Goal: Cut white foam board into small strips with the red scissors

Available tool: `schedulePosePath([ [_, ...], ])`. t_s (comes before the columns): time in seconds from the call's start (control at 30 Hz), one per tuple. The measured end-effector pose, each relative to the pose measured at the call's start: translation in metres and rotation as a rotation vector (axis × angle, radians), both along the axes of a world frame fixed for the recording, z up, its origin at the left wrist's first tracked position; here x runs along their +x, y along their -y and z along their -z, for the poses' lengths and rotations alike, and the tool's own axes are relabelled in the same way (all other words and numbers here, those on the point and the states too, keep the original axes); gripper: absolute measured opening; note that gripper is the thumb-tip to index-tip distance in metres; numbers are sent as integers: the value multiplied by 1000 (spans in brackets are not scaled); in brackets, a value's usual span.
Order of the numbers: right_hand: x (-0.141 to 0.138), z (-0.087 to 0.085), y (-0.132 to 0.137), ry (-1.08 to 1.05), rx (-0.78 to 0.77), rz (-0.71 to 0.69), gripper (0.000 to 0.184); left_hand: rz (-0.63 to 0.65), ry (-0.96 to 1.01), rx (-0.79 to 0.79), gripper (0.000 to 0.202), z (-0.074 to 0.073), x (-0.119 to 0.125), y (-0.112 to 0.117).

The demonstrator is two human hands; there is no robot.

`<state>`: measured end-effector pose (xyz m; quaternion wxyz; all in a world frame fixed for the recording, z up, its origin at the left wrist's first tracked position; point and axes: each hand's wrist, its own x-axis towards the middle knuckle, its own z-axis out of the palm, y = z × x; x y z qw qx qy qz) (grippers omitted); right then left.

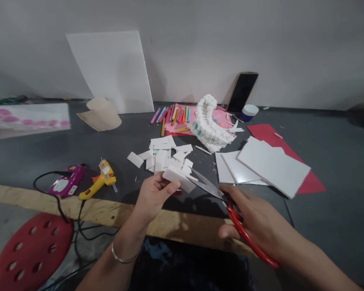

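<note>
Pinching a white foam piece (178, 178) between thumb and fingers, the left hand (154, 195) holds it just above the table's near edge (87, 210), while the right hand (255, 220) grips the red-handled scissors (227, 202), whose blades are parted around the piece's right end. The left fingertips sit close to the blades, so a hurried snip could nick them, and the small piece may twist in so light a pinch and cut crooked. Just beyond lies a heap of cut pieces (164, 155); to its right a stack of foam sheets (261, 165) rests on red paper (312, 184). At left lie a glue gun (99, 182) and a pink tool (67, 182), their cords trailing off the edge where an elbow could snag them. Farther back are markers (172, 115), a white ruffled model (209, 123), and a phone (242, 92) leaning on the wall.
</note>
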<state>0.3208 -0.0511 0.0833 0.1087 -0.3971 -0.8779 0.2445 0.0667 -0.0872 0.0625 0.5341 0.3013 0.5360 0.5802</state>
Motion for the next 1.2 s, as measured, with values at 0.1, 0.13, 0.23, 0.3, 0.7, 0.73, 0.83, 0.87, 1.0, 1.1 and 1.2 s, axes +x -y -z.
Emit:
schedulePosePath([
  [0.1,-2,-2,0,15,-6,-4,58,21,-9,-5,31,-1,2,0],
  [0.13,-4,-2,0,20,4,1,57,22,-10,-7,30,-1,2,-1],
  [0.23,-5,-2,1,26,48,22,59,25,-16,-7,30,0,4,-1],
  [0.3,-5,-2,2,37,56,28,61,31,-19,-3,30,1,4,-1],
  [0.7,-5,1,4,53,124,5,60,35,35,-2,31,4,5,-1],
  [0.73,-5,2,5,52,126,5,59,29,32,-5,32,3,5,-1],
  [0.83,-4,4,7,46,119,10,56,25,18,-20,32,2,5,-1],
  [0.87,-4,5,7,42,107,8,54,30,17,-22,31,2,5,-1],
  [1.0,-3,4,8,36,62,12,56,54,27,-9,27,1,4,-1],
  [1.1,-3,1,7,46,-7,-1,59,89,30,4,26,2,4,1],
  [1.2,-3,-2,6,63,-72,-5,59,111,32,1,28,3,5,3],
])
